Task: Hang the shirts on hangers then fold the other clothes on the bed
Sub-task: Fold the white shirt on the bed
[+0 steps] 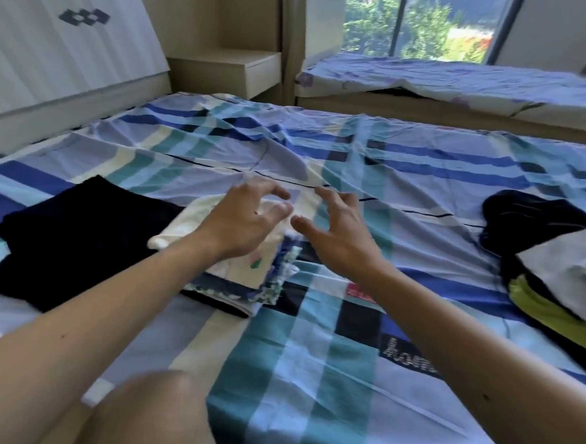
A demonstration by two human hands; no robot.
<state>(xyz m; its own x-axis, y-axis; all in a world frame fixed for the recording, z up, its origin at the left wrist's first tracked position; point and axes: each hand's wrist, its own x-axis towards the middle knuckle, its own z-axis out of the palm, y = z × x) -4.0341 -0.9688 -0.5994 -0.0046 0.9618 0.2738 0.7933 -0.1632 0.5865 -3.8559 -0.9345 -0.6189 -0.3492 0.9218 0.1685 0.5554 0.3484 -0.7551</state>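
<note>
**Q:** Nearest first: what lies where?
**A:** My knee point(157, 405), then the folded stack point(236, 280) on the bed point(309, 377). A folded navy garment point(77, 243) lies just left of the stack. The unfolded pile point(563, 269) lies well to its right.

**Q:** And your hands?
**A:** My left hand point(247, 219) hovers over the stack's far end, my right hand point(339, 231) just right of it. The fingers point(269, 188) of both are spread, half-curled, grasping nothing. I cannot tell whether the left touches the cloth.

**Q:** How will the pile handle?
**A:** I judge it light, limp and not slippery. I would take one garment by its waistband or shoulders, with both hands. Beyond the stack stands the window point(417, 23).
</note>
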